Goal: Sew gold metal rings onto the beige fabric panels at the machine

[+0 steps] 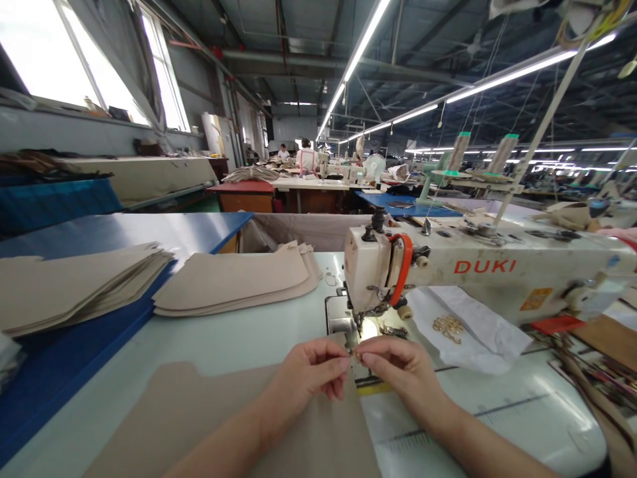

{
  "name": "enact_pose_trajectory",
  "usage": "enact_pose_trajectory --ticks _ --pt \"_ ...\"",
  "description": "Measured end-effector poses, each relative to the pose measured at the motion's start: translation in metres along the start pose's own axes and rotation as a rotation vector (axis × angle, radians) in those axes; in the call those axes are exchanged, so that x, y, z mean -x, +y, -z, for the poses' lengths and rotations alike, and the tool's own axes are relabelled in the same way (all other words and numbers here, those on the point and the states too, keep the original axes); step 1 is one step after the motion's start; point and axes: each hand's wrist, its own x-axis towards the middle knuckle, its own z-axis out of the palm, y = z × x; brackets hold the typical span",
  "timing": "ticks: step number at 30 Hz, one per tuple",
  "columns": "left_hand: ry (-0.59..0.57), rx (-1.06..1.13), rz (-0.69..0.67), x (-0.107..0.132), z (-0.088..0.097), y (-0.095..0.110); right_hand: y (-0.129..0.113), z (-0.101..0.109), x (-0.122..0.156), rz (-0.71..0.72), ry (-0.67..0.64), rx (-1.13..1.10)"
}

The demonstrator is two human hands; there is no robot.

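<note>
My left hand (311,372) and my right hand (398,368) meet fingertip to fingertip just in front of the needle of a white DUKI sewing machine (478,269). Both pinch a tiny item between them, too small to name. Under my hands lies a flat beige cut piece (199,418) on the pale table. A small pile of gold metal rings (448,326) rests on white paper (492,335) to the right of the needle.
Two stacks of beige cut pieces (233,282) (74,289) lie at the back left, one on a blue board (60,365). Thread cones (502,156) stand behind the machine. Scraps and strips (597,372) clutter the right edge. People work at distant tables (306,159).
</note>
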Motion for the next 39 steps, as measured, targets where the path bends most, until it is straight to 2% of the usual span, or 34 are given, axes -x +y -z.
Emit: enact_pose_trajectory --ticks 5,11,17,21,29,33,39 --pt "0.031 -0.146 -0.065 0.0 0.001 0.003 0.006 -0.002 -0.003 -0.082 0.016 -0.148" --pt "0.021 -0.212 -0.11 0.003 0.003 0.007 0.01 0.001 0.0 -0.072 -0.011 -0.148" --pt "-0.013 -0.167 -0.104 0.002 0.004 0.006 0.01 0.002 0.001 -0.045 -0.047 -0.152" --pt "-0.047 -0.131 -0.086 0.002 0.005 0.005 0.007 0.001 -0.002 -0.1 -0.099 -0.222" --pt "-0.021 -0.107 -0.057 0.0 0.004 0.004 0.008 0.003 -0.002 -0.195 -0.053 -0.176" --pt "-0.037 -0.062 -0.052 0.0 0.005 0.003 0.005 0.003 -0.001 -0.302 -0.053 -0.299" --pt "-0.043 -0.022 -0.026 0.002 0.006 0.002 0.002 0.001 -0.002 -0.358 -0.099 -0.433"
